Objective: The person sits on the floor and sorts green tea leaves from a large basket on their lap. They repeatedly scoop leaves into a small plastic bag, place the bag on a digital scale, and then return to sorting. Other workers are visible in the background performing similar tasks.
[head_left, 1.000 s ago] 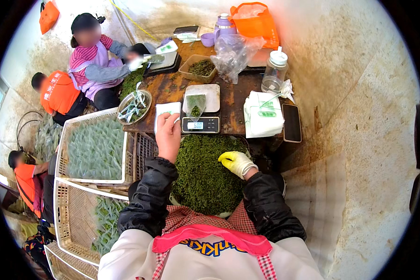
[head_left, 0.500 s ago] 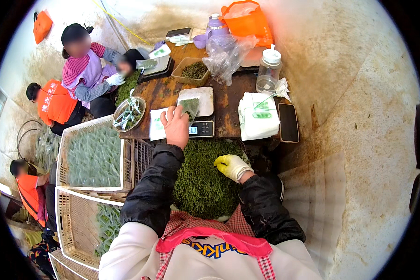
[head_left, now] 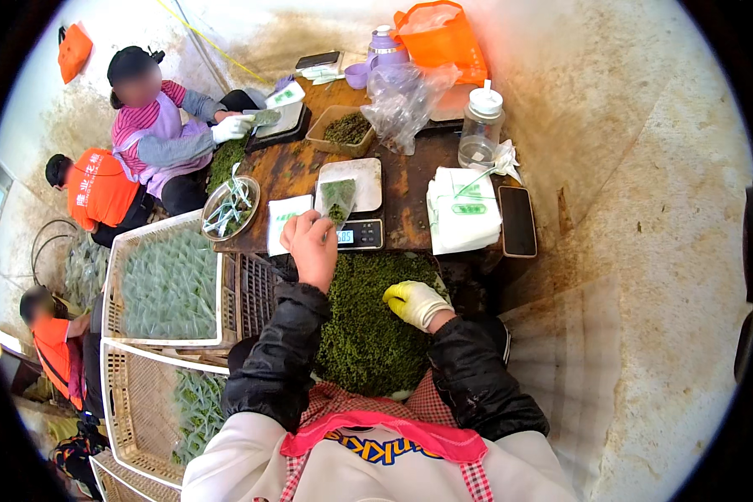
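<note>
A clear bag of green peppercorns (head_left: 338, 197) lies on the pan of the digital kitchen scale (head_left: 368, 186), its display lit. Just below the bag is my bare left hand (head_left: 311, 249), closed with its fingers bunched; whether it pinches the bag's edge or something small is hidden. My right hand (head_left: 415, 303), in a white glove with yellow-coated fingers, rests over the loose green peppercorns (head_left: 364, 343) heaped in front of me. Its fingers are curled together, and anything inside them is out of sight. Left of the scale lies a stack of printed bags (head_left: 288, 219).
On the wooden table (head_left: 406, 188) are another bag stack (head_left: 456, 226), a phone (head_left: 518, 221), a jar (head_left: 482, 130) and a tub of peppercorns (head_left: 320, 132). A steel bowl (head_left: 251, 219) and crates of filled bags (head_left: 221, 293) stand left. A co-worker (head_left: 163, 134) handles a bag there.
My left hand has drawn down off the bag, its fingers bunching, and the scale's reading has changed. My right hand stays put. The co-worker's gloved hand has moved to a bag at their scale.
</note>
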Tool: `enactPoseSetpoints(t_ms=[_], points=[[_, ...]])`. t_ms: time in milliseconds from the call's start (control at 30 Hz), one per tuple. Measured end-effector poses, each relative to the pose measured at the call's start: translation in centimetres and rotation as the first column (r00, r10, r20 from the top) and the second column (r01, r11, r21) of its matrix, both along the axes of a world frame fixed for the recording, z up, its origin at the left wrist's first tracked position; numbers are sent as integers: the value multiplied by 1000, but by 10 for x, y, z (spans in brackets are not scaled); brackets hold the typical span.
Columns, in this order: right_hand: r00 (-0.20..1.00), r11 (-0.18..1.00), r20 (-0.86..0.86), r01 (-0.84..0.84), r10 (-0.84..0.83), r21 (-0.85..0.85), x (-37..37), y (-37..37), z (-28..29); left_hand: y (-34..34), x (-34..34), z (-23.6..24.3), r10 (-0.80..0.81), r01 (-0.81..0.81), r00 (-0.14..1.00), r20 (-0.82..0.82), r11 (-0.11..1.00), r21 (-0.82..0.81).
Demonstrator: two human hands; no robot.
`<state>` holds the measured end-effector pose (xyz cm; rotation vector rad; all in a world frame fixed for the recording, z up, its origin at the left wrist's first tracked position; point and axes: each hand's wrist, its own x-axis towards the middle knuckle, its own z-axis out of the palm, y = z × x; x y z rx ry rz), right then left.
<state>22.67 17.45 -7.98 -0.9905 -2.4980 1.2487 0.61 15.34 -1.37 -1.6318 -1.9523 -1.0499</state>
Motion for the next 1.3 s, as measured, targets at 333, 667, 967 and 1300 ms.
enactPoseSetpoints(t_ms=[333,667,967,1300], points=[[1000,1000,-6,-4,4,-2,-1,-6,6,-84,30,-21,-12,-17,997,-77,929,-369],[998,998,56,-12,15,-58,-3,-6,6,27,-15,1,-73,18,958,-277,981,-194],[999,1000,54,-3,3,-3,-2,-6,5,10,-11,-10,-21,21,999,24,1000,-10],[993,997,106,-59,54,43,-2,-3,0,-35,16,4,-6,-23,996,-90,948,-317]])
